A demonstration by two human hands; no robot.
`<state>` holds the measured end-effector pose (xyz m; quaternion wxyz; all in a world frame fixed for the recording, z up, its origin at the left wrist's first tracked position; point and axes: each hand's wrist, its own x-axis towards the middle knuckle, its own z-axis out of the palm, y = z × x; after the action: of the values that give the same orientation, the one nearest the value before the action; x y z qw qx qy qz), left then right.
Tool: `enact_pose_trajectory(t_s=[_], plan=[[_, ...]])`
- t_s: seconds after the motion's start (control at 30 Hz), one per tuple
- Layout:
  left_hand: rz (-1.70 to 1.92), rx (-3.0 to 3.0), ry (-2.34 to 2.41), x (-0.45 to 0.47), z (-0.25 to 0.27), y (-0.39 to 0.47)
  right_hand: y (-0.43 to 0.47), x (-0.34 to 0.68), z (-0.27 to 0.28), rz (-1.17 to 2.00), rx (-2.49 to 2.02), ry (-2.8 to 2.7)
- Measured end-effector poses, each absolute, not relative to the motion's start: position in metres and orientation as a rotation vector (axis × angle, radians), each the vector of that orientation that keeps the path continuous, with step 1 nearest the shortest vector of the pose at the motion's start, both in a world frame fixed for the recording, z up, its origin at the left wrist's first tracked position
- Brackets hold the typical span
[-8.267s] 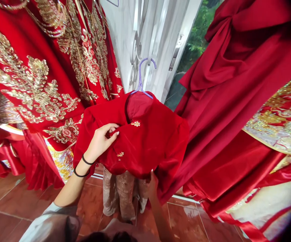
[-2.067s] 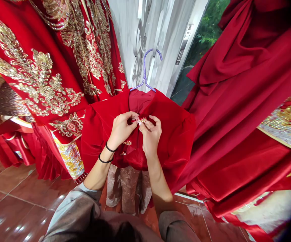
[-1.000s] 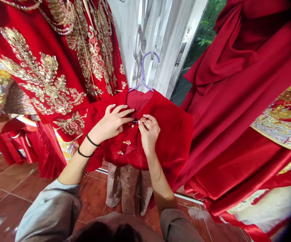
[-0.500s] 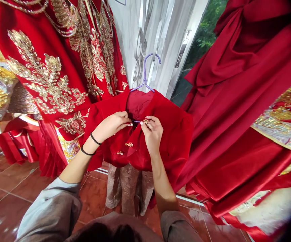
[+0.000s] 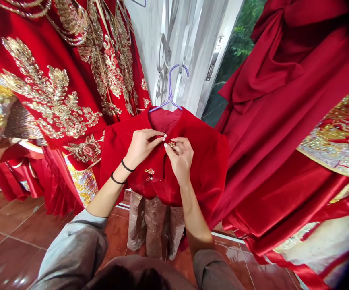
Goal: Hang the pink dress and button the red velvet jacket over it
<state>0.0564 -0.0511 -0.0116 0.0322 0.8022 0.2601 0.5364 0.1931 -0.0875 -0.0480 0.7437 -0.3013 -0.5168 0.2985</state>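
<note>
A short red velvet jacket (image 5: 204, 161) hangs on a purple hanger (image 5: 170, 86), its front edges drawn together below the neckline. My left hand (image 5: 142, 147) pinches thumb and forefinger at the jacket's left front edge near the collar; any small fastener between the tips is hidden. Just to the right, my right hand (image 5: 180, 159) has its fingers bent around a small gold flower clasp (image 5: 171, 143) on the opposite edge. The two sets of fingertips nearly meet. Lower on the front sits another gold flower clasp (image 5: 150, 172).
A red jacket with gold embroidery (image 5: 53, 96) hangs close on the left. At right is a large red gown (image 5: 271, 108). Behind the hanger stands a white door frame (image 5: 213, 56). Pinkish patterned fabric (image 5: 154, 225) hangs below, above the red tiled floor (image 5: 14, 237).
My left hand has moved up and right, toward my right hand. The jacket's front edges are closer together, and the purple strip between my hands no longer shows.
</note>
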Motion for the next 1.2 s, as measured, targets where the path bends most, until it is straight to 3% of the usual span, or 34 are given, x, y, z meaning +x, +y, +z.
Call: enact_pose_trajectory(t_s=[0.4,0.87,1.2], plan=[[1.442,2.574,0.819,0.052,-0.017,-0.064,-0.085,0.192,-0.051,0.546,-0.705,-1.12],[1.593,1.884,0.781,0.061,-0.026,-0.05,-0.087,0.194,-0.052,0.626,-0.709,-1.147],[1.695,1.974,0.875,0.07,-0.034,-0.054,-0.08,0.192,-0.056,0.561,-0.714,-1.147]])
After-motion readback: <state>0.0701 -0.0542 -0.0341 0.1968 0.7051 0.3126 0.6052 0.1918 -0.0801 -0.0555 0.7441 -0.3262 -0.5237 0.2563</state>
